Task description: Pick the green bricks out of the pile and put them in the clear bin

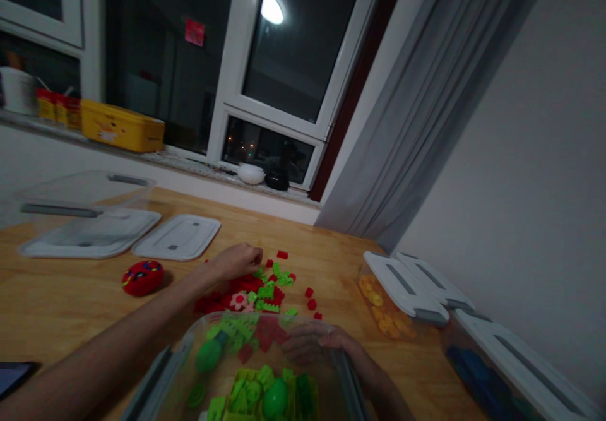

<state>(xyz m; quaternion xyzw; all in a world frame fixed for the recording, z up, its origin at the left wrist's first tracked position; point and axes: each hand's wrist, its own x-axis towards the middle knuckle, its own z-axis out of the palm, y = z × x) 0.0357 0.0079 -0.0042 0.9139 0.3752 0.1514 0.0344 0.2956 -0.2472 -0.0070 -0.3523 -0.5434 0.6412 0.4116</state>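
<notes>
My left hand (242, 259), fingers curled, is at the far side of a pile of red and green toy bricks (266, 291). Whatever its fingertips hold, if anything, is hidden. A pink flower piece (238, 300) lies in the pile. In front of me stands a clear plastic bin (227, 317) with grey side handles, containing green bricks (249, 396) and green egg-shaped pieces (275, 399). My right hand (326, 343) is beyond the bin's far right corner, partly seen through its clear wall, fingers stretched toward the pile; nothing shows in it.
Several lidded bins with orange pieces (386, 310) and blue pieces (476, 373) line the right side. To the left lie a red round toy (142, 278), a white lid (182, 237), an upturned clear bin (89, 197) and a dark-screened device (16, 377). A yellow box (122, 125) is on the windowsill.
</notes>
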